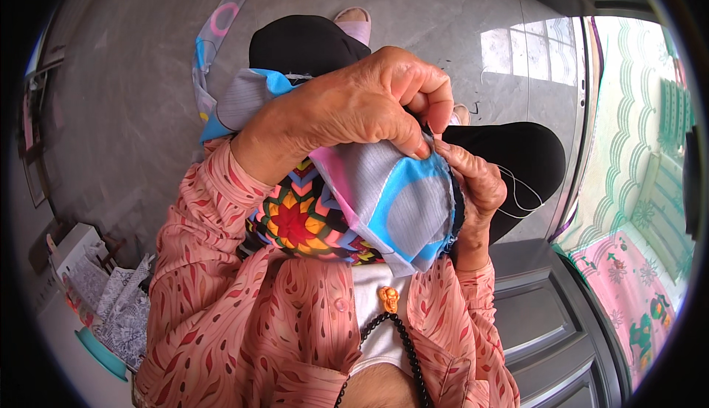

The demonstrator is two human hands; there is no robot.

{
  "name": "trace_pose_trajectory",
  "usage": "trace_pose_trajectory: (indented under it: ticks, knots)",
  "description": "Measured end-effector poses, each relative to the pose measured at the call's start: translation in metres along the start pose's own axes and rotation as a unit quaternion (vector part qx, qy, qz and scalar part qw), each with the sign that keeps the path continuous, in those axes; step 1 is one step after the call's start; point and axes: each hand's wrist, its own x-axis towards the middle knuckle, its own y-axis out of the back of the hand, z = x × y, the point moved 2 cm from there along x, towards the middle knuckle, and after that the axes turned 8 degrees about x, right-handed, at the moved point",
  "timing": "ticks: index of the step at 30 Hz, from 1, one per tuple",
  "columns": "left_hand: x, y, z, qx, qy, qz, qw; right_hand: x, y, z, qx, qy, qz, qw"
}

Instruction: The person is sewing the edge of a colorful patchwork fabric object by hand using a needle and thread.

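My left hand (360, 103) reaches across from the left, its thumb and forefinger pinching the edge of a grey, blue and pink printed cloth (412, 203). Close against its fingertips, my right hand (476, 181) grips the same edge from the right, where a dark layer shows beneath. Under the cloth, on my lap, lies a multicoloured folded-fabric patchwork (293, 222) with a red and yellow flower shape. A loose white thread (515, 186) loops out to the right of my right hand. Whether a needle is between the fingers cannot be told.
A strip of similar printed cloth (205, 59) trails over the grey floor (138, 75) at the left. Lace-patterned fabric (124, 303) and a teal tray-like object (99, 355) are at the lower left. A grey panelled door (537, 308) and a light patterned curtain (620, 103) stand at the right.
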Motion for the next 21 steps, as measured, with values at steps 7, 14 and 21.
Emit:
trace_pose_trajectory:
  ticks: [7,14,21]
  knots:
    - [0.001,0.000,-0.001,-0.016,-0.015,-0.008,1.000,0.003,-0.004,-0.002,0.018,-0.008,0.019,1.000]
    - [-0.002,0.002,0.002,-0.016,-0.015,0.011,1.000,0.002,-0.011,0.000,0.052,-0.069,0.063,0.994]
    - [-0.001,0.002,0.000,0.036,-0.049,0.039,0.997,0.029,0.006,-0.013,0.126,-0.230,-0.079,0.962]
